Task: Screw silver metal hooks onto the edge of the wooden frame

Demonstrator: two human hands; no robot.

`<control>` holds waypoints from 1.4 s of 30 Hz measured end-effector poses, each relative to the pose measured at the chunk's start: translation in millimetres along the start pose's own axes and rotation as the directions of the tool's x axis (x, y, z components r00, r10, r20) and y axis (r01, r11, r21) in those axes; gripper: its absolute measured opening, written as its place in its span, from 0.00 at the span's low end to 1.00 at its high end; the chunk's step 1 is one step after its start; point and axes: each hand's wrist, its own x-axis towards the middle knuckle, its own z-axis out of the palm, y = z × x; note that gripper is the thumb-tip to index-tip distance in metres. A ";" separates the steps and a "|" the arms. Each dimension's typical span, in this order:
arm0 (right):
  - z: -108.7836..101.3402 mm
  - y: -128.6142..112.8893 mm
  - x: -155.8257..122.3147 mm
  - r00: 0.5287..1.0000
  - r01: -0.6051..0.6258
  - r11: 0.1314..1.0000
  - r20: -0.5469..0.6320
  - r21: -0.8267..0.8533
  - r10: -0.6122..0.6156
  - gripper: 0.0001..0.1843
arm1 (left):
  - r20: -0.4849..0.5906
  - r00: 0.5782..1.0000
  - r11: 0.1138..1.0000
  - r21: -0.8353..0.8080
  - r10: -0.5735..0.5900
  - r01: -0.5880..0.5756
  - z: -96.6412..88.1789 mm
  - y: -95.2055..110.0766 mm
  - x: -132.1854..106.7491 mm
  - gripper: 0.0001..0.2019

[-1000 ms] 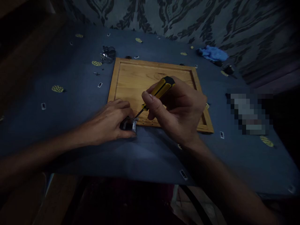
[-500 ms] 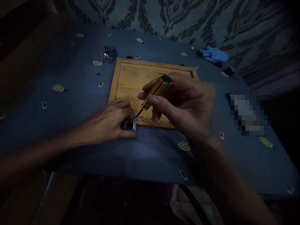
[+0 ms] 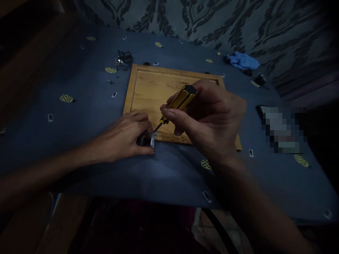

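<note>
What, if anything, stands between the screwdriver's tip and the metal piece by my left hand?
Nothing visible. The screwdriver, held in the right hand, appears to reach the metal piece; the left hand holds that piece.

The left forearm (image 3: 63, 158) comes in bare from the left edge, rising gently to the left hand (image 3: 128, 135), whose back faces up. Its fingers (image 3: 141, 121) arch forward and bend down, while the left thumb (image 3: 144, 151) reaches out below, apart from them, in a pinching pose. The right forearm (image 3: 256, 194), also bare, climbs steeply from the lower right. The right hand (image 3: 214, 120) is raised higher, fingers curled inward, the right thumb (image 3: 184, 119) pressing leftward in a closed grip.
</note>
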 end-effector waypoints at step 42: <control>-3.0 2.3 -1.7 0.996 -0.006 0.998 0.091 -0.063 0.012 0.10 | -0.003 1.000 1.000 0.003 -0.011 0.011 0.5 1.1 -0.6 0.16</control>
